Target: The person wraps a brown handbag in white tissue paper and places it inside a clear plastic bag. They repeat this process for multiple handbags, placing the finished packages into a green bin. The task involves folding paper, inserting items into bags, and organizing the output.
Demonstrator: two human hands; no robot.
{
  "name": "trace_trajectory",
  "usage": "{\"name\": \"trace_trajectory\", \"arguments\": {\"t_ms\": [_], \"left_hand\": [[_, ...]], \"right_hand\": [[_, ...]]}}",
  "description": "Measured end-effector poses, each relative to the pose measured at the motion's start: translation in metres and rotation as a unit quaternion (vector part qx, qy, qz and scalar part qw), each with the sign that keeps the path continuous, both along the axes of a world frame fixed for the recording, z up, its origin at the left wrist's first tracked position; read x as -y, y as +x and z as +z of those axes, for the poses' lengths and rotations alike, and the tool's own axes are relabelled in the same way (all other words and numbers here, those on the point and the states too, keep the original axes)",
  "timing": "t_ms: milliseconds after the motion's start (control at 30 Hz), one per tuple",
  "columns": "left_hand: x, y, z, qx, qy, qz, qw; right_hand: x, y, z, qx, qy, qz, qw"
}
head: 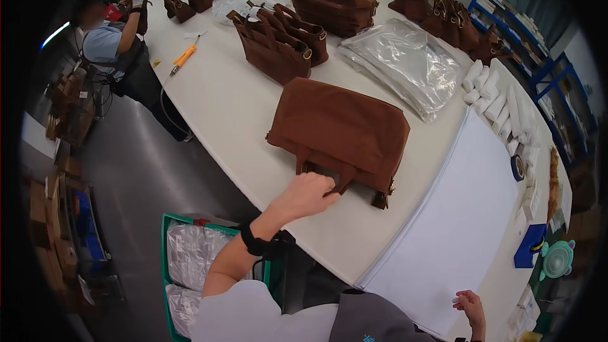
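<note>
A brown handbag (339,128) lies on its side on the white table (228,137), its handles towards me. My left hand (311,194) is at those handles, its fingers curled around one of them. A dark wristband sits on that forearm. Off to the lower right, my right hand (468,305) hovers over the edge of a stack of large white sheets (451,218), fingers half bent, with no bag in it. Whether a small pale thing is at its fingertips I cannot tell.
Beyond the bag stand brown handbags (280,47) and flat clear plastic bags (403,61). An orange-handled tool (184,55) on a hose lies left. White wrapped rolls (494,99), a tape roll (517,167) and a blue dispenser (529,246) line the right. A green crate (165,256) is below; co-workers stand beyond.
</note>
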State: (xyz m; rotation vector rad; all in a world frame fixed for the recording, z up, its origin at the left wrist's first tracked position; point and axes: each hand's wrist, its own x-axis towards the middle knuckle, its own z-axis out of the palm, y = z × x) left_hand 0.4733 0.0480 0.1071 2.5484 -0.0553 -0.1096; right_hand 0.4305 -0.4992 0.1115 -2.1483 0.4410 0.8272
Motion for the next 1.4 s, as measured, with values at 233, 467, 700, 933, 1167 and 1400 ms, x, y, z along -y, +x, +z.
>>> {"name": "trace_trajectory", "arguments": {"t_ms": [233, 467, 700, 933, 1167, 1400], "left_hand": [[-0.183, 0.134, 0.065, 0.34, 0.23, 0.236, 0.881], [-0.272, 0.242, 0.08, 0.141, 0.414, 0.303, 0.847], [-0.26, 0.258, 0.099, 0.048, 0.549, 0.068, 0.832], [-0.252, 0.207, 0.126, 0.116, 0.411, 0.163, 0.889], [-0.25, 0.119, 0.211, 0.288, 0.387, 0.267, 0.834], [-0.197, 0.018, 0.276, 0.369, 0.418, 0.183, 0.81]], "right_hand": [[0.044, -0.042, -0.021, -0.025, -0.013, -0.055, 0.998], [0.037, -0.073, -0.014, -0.067, -0.043, -0.08, 0.994], [0.056, -0.068, -0.04, -0.121, -0.041, -0.053, 0.99], [-0.009, 0.003, -0.007, -0.002, -0.034, 0.005, 0.999], [-0.093, 0.041, 0.065, 0.084, 0.124, 0.027, 0.988], [-0.244, 0.085, 0.003, 0.234, 0.22, 0.143, 0.936]]}}
